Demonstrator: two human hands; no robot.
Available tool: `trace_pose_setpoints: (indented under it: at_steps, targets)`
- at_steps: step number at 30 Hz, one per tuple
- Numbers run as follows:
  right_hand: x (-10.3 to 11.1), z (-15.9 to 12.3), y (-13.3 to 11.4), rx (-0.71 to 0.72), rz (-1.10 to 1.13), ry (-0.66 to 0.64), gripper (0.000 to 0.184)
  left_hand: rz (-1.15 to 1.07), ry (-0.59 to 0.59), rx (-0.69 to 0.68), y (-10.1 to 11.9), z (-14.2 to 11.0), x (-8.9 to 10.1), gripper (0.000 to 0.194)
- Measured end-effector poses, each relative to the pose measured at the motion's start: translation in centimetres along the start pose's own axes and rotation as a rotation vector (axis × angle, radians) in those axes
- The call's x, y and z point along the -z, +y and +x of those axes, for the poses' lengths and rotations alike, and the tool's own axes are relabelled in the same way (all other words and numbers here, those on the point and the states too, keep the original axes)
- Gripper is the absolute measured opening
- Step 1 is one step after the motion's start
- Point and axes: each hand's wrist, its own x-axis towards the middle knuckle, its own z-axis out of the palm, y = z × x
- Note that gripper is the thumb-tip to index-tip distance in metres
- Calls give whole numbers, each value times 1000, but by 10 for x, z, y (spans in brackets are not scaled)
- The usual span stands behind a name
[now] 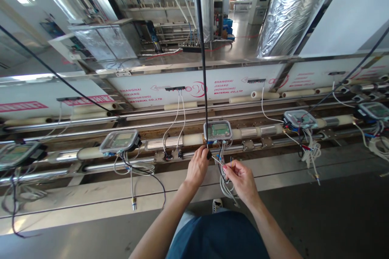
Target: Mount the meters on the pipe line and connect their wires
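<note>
Below the meter [219, 130], my left hand [198, 166] pinches the black cable [202, 48], my right hand [241, 178] a pale wire [217, 160], apparently steadying both.

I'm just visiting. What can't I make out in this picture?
All in the head view:
Left hand: exactly what its fingertips touch; the hand itself covers it.
Right hand: the pinched part of the pale cable; the fingers hide it.
Middle display box: any reading; too small and blurred.
Rightmost display box: its right end; cut off by the picture's edge.
Tall cabinet: its lettering; too small and blurred.
</note>
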Motion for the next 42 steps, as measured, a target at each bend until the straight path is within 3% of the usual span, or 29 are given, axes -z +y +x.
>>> trace_pose_setpoints:
  at_steps: [5, 12, 18, 22, 26, 31, 42]
  targets:
    - [-6, -2, 0, -6, 0, -36, 30, -310, 44, 44, 0, -29, 10, 23]
    - [-20, -2, -8, 51, -104, -77, 26, -963, 49, 306, 13, -69, 37, 25]
    - [-37, -7, -8, 31, -70, -185, 22, -1284, 128, 480, 22, -79, 54, 38]
    - [-41, -11, -17, 20, -79, -207, 22, -1445, 209, 617, 22, -80, 55, 31]
    - [-41, -12, -29, 31, -101, -231, 22, -1492, 253, 696, 26, -79, 60, 32]
    - [-40, -11, -35, 45, -150, -248, 20, -1494, 180, 731, 37, -72, 72, 45]
    - [-36, 0, -41, -23, -137, -280, 15, -1386, 188, 661, 45, -67, 75, 41]
